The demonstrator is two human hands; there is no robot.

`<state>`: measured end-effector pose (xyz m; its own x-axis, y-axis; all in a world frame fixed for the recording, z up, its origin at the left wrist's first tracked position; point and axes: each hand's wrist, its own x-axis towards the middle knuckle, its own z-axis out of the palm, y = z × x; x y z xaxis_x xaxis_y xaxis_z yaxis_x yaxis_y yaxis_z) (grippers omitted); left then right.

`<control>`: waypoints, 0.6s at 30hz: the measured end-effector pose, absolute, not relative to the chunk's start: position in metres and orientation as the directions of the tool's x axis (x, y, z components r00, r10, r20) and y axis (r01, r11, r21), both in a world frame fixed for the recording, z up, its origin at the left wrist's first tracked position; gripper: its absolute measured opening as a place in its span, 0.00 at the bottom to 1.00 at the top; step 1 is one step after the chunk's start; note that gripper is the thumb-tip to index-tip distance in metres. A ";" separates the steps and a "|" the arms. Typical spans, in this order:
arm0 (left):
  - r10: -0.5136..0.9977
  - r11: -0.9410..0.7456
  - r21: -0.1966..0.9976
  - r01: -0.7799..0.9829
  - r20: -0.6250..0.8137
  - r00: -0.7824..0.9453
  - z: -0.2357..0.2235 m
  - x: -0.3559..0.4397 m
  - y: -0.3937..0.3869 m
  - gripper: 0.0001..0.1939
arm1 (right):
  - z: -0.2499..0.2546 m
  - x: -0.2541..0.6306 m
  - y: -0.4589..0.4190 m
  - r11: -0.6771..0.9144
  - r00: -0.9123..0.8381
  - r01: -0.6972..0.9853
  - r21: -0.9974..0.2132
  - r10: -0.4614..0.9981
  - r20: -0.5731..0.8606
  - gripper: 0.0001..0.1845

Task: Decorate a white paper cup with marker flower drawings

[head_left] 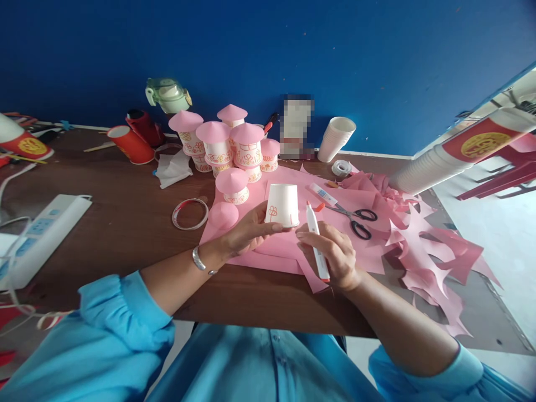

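Pinching the lower edge of an upturned paper cup (282,202) between thumb and fingers, the left hand (247,234) holds it near the centre of the frame, wide rim down, probably so that its side wall faces the eyes and the fingers cover little of it. A red flower shows low at the left of that wall, with a short red stroke to the right. Just beside the cup, the right hand (335,251) has its fingers closed round the barrel of a white marker (317,240), whose red tip points up and towards the cup, a grip that seems suited to fine control. Both hands are above pink paper (360,257), where scissors (350,215) lie right of centre, seemingly within easy reach of the right hand. Left of upper centre, decorated cups (250,155) stand grouped under pink cones, perhaps set back to spare them knocks. A tape roll (175,220) lies left of the paper, pink scraps (431,251) spread at the right, and nested white cups (334,139) stand at upper right.
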<state>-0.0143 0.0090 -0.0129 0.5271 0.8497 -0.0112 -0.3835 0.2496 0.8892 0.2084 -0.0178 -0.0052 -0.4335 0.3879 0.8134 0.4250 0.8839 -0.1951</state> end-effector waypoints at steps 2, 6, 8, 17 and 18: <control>0.822 0.309 0.856 -0.415 -0.021 0.569 -0.012 -0.017 0.010 0.23 | -0.001 0.211 -0.018 0.867 -0.399 0.457 -0.197 0.398 0.826 0.21; 0.806 0.340 0.841 -0.421 -0.030 0.591 -0.014 -0.019 0.010 0.23 | 0.009 0.213 -0.021 0.856 -0.373 0.470 -0.215 0.414 0.830 0.18; 0.805 0.331 0.849 -0.411 -0.026 0.593 -0.016 -0.020 0.011 0.22 | 0.013 0.210 -0.023 0.851 -0.351 0.456 -0.260 0.440 0.827 0.17; 0.812 0.278 0.878 -0.390 0.002 0.583 -0.021 -0.020 0.011 0.19 | 0.017 0.205 -0.027 0.851 -0.317 0.413 -0.325 0.469 0.824 0.13; 0.814 0.278 0.878 -0.389 0.000 0.581 -0.021 -0.020 0.011 0.19 | 0.017 0.206 -0.026 0.849 -0.321 0.414 -0.328 0.473 0.821 0.14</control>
